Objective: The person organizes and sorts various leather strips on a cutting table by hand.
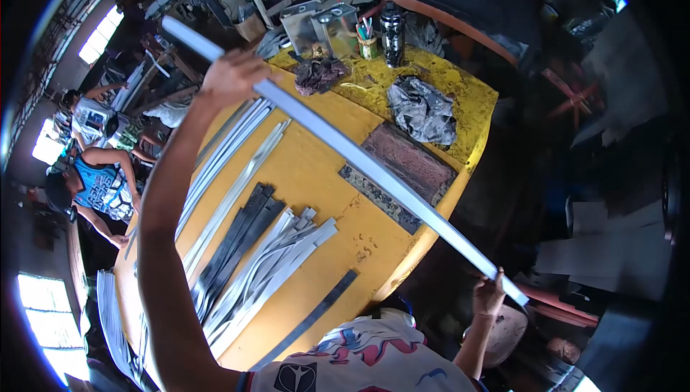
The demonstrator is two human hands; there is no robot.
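Observation:
A long, straight, pale strip slants across the view above the yellow table, from upper left to lower right. My left hand is wrapped around it near its far end, with my arm stretched out. Close to the other end, my right hand grips the same strip, off the table's right side. Below it on the table lie a bundle of white strips, some dark strips and a single dark strip. The pale strip's material cannot be made out.
A dark reddish slab rests by the table's right edge. Behind it are a crumpled grey cloth, a dark rag, a black bottle and a cup of pens. Two people are at the left.

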